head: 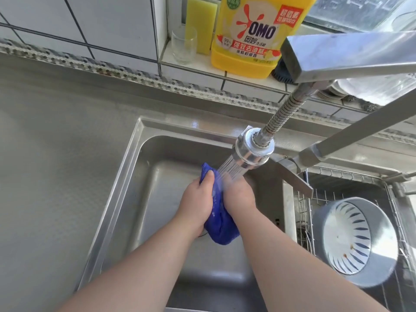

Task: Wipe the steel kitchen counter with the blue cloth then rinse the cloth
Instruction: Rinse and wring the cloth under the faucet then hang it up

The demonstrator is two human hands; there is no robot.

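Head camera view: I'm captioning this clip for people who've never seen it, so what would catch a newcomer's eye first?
First, the bright blue cloth at centre, clasped between the left hand and right hand over the steel sink basin, under water spraying from the chrome faucet spray head. Next, the big yellow OMO detergent bottle on the tiled ledge behind, and the grey-rimmed patterned bowl tipped on its side in the wire rack at right.

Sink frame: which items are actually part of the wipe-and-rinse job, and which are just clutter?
In use:
- blue cloth, bunched between both hands
- left hand
- right hand
- spray head, water running onto the cloth
- sink
- steel counter

Lying about:
- yellow detergent bottle
- sponge
- glass
- patterned bowl on the wire rack
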